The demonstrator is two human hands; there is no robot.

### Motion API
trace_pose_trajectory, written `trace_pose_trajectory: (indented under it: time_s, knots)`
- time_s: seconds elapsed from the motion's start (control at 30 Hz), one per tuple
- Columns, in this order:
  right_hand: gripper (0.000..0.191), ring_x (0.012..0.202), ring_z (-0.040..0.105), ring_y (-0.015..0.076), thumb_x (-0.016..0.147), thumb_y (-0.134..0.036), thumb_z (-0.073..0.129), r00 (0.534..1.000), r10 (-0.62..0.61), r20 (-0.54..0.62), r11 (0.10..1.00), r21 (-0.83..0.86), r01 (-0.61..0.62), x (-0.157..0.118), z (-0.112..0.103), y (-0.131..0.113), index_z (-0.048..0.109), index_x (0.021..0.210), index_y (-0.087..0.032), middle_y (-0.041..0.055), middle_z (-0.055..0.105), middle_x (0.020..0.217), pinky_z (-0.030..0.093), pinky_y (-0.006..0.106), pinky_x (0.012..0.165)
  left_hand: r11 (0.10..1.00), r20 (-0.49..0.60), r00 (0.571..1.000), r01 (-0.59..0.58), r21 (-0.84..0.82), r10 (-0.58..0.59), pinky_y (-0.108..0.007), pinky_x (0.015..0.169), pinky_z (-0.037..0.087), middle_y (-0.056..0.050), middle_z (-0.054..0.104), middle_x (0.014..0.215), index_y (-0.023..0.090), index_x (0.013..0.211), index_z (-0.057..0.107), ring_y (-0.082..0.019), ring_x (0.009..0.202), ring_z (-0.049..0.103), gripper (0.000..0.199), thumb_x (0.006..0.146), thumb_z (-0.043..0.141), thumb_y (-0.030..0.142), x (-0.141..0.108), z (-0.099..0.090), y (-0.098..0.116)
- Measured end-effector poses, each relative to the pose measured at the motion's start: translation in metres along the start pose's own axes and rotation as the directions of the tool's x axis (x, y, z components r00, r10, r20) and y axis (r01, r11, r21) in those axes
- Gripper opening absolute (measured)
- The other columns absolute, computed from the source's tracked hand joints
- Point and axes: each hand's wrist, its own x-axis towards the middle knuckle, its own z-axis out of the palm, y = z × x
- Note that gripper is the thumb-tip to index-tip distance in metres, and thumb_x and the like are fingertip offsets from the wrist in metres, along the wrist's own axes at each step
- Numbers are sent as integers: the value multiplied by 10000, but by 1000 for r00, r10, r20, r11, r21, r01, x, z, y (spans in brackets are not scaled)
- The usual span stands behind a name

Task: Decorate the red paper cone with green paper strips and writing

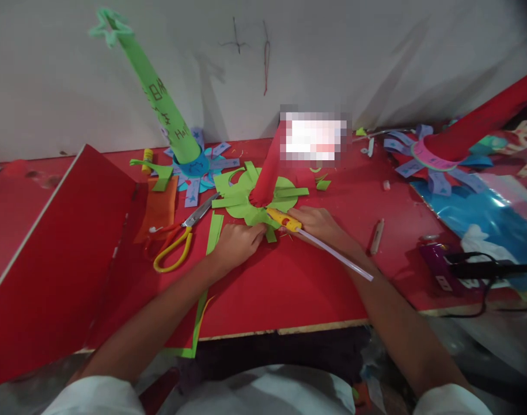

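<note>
My right hand (319,223) is closed around a small yellow glue gun (284,220), its tip pointing to the foot of a red paper cone (269,170). A long clear glue stick (336,253) sticks out of the gun's back end toward me. The cone stands tilted on a green paper base (284,196) with petal-like strips spread around it. My left hand (238,245) is closed at the near edge of this base, fingers pinched beside a strip. Scissors (181,245) with orange and yellow handles lie open at the left.
A green paper tube (159,98) topped with a star stands at the back left. A red board (73,242) leans at the left. On the right are another red cone (488,127), a marker (376,236), blue plastic packaging (453,207) and a black cable (483,294).
</note>
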Motion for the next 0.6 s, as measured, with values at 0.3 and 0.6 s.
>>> trace_pose_trajectory:
  time_s: [0.3, 0.6]
  knots:
    - [458, 733, 579, 188, 1049, -588, 428, 997, -73, -27, 997, -11, 73, 2, 11, -5, 672, 1019, -202, 72, 688, 838, 208, 312, 604, 997, -61, 997, -50, 64, 54, -305, 529, 289, -67, 764, 738, 243, 1095, 746, -225, 627, 692, 341, 1032, 415, 299, -1, 4, -4]
    - [408, 752, 581, 195, 1038, -565, 474, 995, -104, -10, 994, 16, 104, 1, 5, -2, 644, 987, -198, 69, 681, 837, 208, 311, 605, 942, -101, 948, -278, 187, 300, -282, 508, 311, -63, 683, 637, 162, 1174, 700, -185, 525, 614, 336, 1024, 406, 227, -2, 9, -15]
